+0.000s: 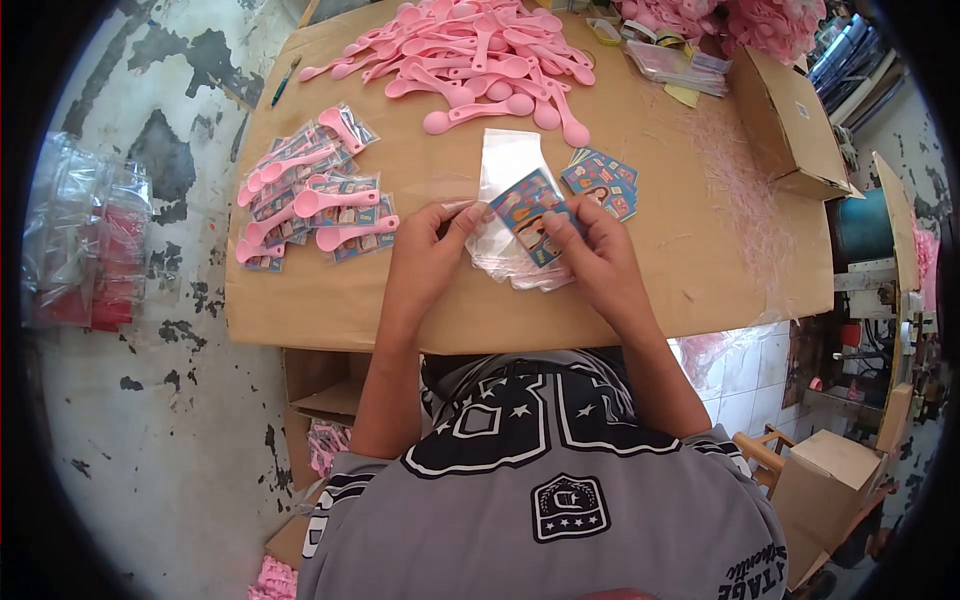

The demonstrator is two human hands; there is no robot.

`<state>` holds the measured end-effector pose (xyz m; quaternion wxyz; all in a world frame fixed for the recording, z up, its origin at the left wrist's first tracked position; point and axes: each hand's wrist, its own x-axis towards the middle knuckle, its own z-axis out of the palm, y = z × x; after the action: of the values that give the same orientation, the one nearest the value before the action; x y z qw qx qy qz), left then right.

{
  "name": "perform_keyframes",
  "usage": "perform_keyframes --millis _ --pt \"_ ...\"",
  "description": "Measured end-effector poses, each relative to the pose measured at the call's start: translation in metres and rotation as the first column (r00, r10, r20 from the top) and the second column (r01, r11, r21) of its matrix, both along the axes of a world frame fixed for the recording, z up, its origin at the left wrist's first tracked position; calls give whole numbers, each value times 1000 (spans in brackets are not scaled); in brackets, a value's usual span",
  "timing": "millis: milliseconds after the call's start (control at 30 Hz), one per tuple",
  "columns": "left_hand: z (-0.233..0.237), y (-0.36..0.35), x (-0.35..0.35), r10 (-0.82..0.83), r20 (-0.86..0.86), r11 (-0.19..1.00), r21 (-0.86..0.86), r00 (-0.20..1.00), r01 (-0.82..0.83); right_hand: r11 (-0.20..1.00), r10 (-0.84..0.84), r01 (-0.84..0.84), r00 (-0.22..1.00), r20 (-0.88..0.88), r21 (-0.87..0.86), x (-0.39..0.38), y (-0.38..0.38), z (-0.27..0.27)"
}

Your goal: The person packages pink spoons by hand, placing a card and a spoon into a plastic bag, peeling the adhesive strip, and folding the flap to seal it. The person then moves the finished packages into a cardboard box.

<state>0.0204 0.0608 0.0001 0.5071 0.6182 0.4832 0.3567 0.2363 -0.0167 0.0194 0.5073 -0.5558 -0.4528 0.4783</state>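
Observation:
My right hand (604,252) pinches a blue printed card (524,205) between thumb and fingers and holds it tilted over a stack of clear plastic bags (510,152). At the left edge of that stack, my left hand (430,250) is closed, thumb against fingers, on the edge of a clear bag. Just beyond my right hand lies a fanned pile of similar cards (612,178). Left of my left hand sits a heap of pink measuring spoons packed with cards in clear bags (345,200).
A big pile of loose pink spoons (470,68) covers the far side of the brown-papered table (680,270). At the far right stand tape rolls (606,32), a cardboard box (790,125) and thin pink shreds (745,190). A pen (285,82) lies far left.

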Motion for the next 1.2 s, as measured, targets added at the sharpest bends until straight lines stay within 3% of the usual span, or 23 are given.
perform_keyframes --millis 100,167,267,300,400,500,600,700,800,900,1000,1100,1200 --pt "8 4 -11 74 -112 997 -15 991 -76 999 49 -53 962 268 10 -2 3 -5" --pt "-1 16 -27 144 -148 989 -22 978 -149 999 44 -50 957 288 15 -1 2 3" --pt "12 13 -20 318 280 933 76 906 -351 998 62 -64 957 285 -2 3 1 2" --pt "13 14 -19 298 405 936 56 865 -348 997 73 -74 957 280 -7 4 2 1" --pt "24 12 -3 324 637 925 -56 699 -377 995 -12 -7 983 183 102 8 3 -4" --pt "28 9 5 367 733 929 -255 573 -268 990 -99 95 994 40 101 14 2 1" --pt "21 10 5 359 739 932 -260 570 -251 983 -119 109 991 61 146 16 1 3" --pt "28 8 9 388 701 912 -196 599 -362 996 -48 32 979 196 83 23 -1 4" --pt "22 10 2 311 688 916 -33 655 -400 992 -58 38 982 177 117 18 0 5" --pt "21 9 2 314 713 923 -73 628 -378 996 -17 2 984 177 87 16 2 4" --pt "18 7 2 304 712 947 -156 632 -280 985 49 -58 997 57 161 5 9 -4" --pt "14 7 3 329 703 944 -221 630 -245 981 133 -151 980 145 118 -3 14 -6" --pt "21 8 3 385 708 919 -236 592 -315 974 180 -222 857 483 32 -6 11 17"
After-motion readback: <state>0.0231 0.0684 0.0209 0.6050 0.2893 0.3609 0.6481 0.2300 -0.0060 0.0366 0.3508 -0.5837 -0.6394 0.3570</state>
